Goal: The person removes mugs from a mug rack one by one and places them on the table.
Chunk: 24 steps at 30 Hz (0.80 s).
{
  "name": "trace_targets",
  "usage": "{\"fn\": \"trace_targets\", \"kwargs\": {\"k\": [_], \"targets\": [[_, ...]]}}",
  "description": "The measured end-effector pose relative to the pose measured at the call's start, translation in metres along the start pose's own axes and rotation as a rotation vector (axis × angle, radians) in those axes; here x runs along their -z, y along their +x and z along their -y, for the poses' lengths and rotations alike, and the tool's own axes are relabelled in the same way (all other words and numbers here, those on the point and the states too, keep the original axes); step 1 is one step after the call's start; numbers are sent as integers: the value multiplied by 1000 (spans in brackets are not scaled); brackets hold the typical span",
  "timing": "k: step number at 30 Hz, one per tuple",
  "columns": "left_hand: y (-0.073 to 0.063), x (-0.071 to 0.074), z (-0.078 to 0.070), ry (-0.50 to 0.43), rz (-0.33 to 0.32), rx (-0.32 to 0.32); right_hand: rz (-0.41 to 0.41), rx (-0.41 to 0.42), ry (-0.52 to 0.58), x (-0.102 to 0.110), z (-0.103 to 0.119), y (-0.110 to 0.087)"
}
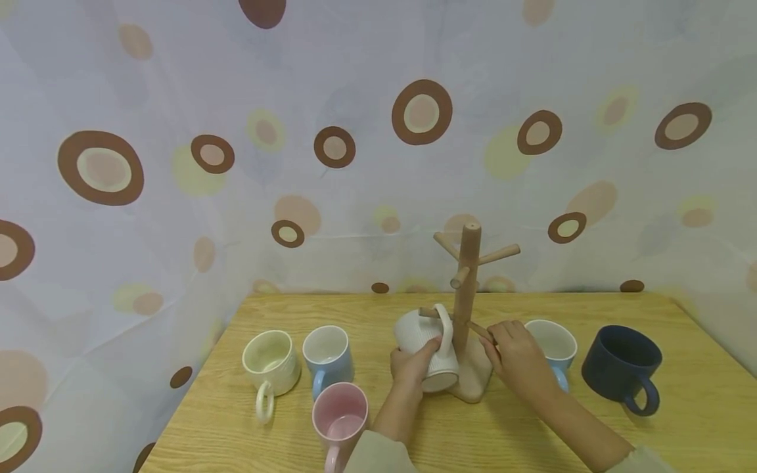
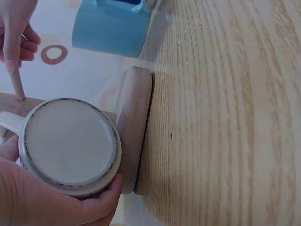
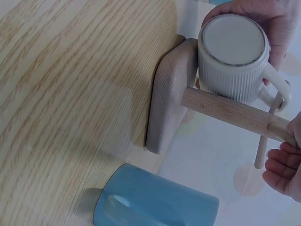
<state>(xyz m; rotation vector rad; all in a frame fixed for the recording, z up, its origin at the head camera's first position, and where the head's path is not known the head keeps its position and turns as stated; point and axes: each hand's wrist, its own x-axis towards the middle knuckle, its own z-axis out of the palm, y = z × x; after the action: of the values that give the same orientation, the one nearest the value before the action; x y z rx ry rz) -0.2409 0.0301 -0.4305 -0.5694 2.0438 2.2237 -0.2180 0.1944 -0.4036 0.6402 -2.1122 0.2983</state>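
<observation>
A white ribbed mug point(image 1: 414, 334) is held tilted in my left hand point(image 1: 409, 369), with the thumb on its side and its base toward me. Its handle point(image 3: 276, 84) loops around a lower left peg of the wooden mug tree point(image 1: 465, 299). On the other side, my right hand point(image 1: 522, 360) pinches the end of a lower right peg point(image 2: 18, 84) between thumb and fingers. The left wrist view shows the mug's round base point(image 2: 70, 141) close up, hiding part of the tree's post. The upper pegs carry no mugs.
Left of the tree stand a cream mug point(image 1: 272, 361), a blue mug point(image 1: 328, 361) and a pink mug point(image 1: 340, 417). Another blue mug point(image 3: 155, 200) is right behind my right hand, and a navy mug point(image 1: 618, 364) stands farther right. A dotted curtain point(image 1: 355, 79) hangs behind the table.
</observation>
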Motion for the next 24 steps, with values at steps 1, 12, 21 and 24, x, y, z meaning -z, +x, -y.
{"fn": "trace_targets", "kwargs": {"k": [1,12,21,24], "targets": [[0,0,0,-3,-2,-1,-1,-2,3,0,0,0],[-1,0,0,-27,-52,-2,8,-6,18,-1,0,-1],[-1,-1,3,-100,-86,-7,-4,-5,-7,-1,0,-1],[-3,-1,3,-110,-96,-21,-4,-6,-10,-1,0,-1]]}}
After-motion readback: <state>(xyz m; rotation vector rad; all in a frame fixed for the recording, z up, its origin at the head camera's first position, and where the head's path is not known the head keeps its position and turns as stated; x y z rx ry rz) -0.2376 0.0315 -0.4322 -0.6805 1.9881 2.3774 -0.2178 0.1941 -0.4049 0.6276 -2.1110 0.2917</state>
